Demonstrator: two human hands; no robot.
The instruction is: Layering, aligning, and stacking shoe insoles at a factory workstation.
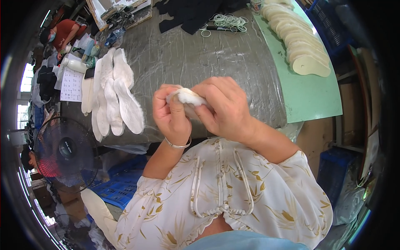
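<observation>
We pinch a fleecy insole (186, 98) between left hand (170, 114) and right hand (221, 109), fingers closed on it, above the worktop's (200, 54) near edge. More fleecy insoles (116, 98) lie by its left edge; a row of plain insoles (298, 39) on the green board (310, 93) at its right.

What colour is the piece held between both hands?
White and fleecy: the insole, seen in the head view.

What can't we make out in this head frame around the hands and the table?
- White fuzzy piece, head view: mostly covered by the left hand and right hand; its full shape is hidden.
- Fingertips of each grip: tucked behind the piece.
- Stack of cream insoles: top cut off by the upper edge.
- Rubber bands: too small to count.
- Paper sheet: too small to read.
</observation>
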